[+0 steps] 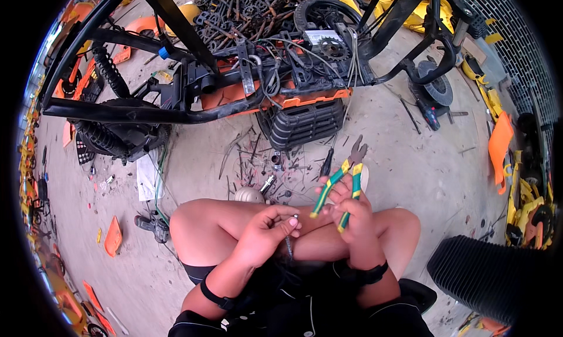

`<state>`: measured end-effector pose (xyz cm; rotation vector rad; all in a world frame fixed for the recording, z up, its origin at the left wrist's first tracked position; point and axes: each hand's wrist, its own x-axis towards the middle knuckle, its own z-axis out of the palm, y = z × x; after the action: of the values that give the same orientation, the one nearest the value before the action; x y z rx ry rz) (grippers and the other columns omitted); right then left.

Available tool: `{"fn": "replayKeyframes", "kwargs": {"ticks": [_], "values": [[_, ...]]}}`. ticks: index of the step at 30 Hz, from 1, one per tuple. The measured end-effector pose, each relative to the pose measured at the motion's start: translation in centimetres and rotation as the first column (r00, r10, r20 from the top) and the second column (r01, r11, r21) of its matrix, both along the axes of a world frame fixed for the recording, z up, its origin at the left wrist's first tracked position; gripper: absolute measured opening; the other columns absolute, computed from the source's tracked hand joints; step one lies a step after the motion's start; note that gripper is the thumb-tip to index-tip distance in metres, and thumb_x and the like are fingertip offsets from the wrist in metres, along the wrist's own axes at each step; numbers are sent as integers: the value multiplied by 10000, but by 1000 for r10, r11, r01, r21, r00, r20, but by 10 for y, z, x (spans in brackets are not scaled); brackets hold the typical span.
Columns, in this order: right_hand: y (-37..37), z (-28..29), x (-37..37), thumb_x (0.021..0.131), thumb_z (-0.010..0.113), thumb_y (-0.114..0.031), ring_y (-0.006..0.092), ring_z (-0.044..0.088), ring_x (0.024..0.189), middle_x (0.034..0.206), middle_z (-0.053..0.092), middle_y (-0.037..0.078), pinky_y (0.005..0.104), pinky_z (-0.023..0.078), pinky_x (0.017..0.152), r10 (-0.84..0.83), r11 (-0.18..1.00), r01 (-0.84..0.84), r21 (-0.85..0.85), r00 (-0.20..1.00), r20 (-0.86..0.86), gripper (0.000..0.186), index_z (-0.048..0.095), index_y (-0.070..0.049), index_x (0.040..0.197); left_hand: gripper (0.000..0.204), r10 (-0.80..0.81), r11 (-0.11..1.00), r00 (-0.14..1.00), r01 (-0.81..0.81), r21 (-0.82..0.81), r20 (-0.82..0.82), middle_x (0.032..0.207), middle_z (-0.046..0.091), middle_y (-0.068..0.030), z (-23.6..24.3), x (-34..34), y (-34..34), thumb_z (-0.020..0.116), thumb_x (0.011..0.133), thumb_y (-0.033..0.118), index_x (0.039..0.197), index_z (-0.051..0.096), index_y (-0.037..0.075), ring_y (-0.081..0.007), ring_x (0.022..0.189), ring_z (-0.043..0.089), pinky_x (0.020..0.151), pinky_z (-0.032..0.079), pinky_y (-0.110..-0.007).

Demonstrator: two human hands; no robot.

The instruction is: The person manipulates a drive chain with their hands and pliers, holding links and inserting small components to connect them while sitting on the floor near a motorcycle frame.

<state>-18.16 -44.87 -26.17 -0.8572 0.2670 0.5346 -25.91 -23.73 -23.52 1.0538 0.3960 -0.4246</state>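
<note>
My left hand (pixel 271 230), over my crossed legs, pinches a small metal piece (pixel 295 217); a thin grey cable or chain (pixel 288 248) hangs below those fingers. To its right, my right hand (pixel 352 217) grips green-and-yellow pliers (pixel 356 187) by the handles, their dark jaws pointing away from me and apart from the left hand. Beyond the pliers lies a dark screwdriver (pixel 326 164). Short scraps, small metal parts and a cylindrical fitting (pixel 267 186) lie on the floor in front of my legs.
A black vehicle frame (pixel 158 118) with wiring and orange panels spans the far side, before piled rusty metal parts (pixel 240 12). A drill (pixel 155 225) lies at left, another power tool (pixel 429 111) at back right. A ribbed black seat-like object (pixel 469 275) is near right. Yellow and orange plastic parts line both edges.
</note>
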Motion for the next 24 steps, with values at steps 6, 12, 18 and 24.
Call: {"fn": "replayKeyframes", "kwargs": {"ticks": [6,12,18,24], "values": [[-24,-9,-4,744,466,136,251,620,1152,1337,567,181,313,551,745,279,906,-209,-369,948,150,751,365,-11,1474,242,78,997,996,-78,4,53,958,694,-68,-5,18,1,642,990,72,1212,602,-14,-137,858,659,786,531,-259],[-21,-18,-46,884,547,55,157,557,1164,1286,556,92,297,501,912,567,788,-482,-384,811,146,622,361,-7,1474,214,234,971,972,-233,-55,27,962,701,-94,-26,13,-5,630,986,37,1191,594,-13,-145,838,660,799,531,-261],[3,-23,-31,849,549,76,149,596,1031,1098,590,65,308,516,874,559,772,-476,-422,824,94,624,381,0,1445,198,251,967,967,-250,-43,30,973,702,-97,-44,13,-6,633,986,37,1175,598,-11,-141,829,655,792,533,-257],[0,-57,-40,835,492,134,210,606,1107,1317,557,138,324,550,854,373,865,-325,-382,926,56,659,362,-14,1464,194,283,957,958,-280,-69,35,949,701,-91,-38,9,-10,640,985,68,1164,611,1,-147,782,642,753,522,-265]]}}
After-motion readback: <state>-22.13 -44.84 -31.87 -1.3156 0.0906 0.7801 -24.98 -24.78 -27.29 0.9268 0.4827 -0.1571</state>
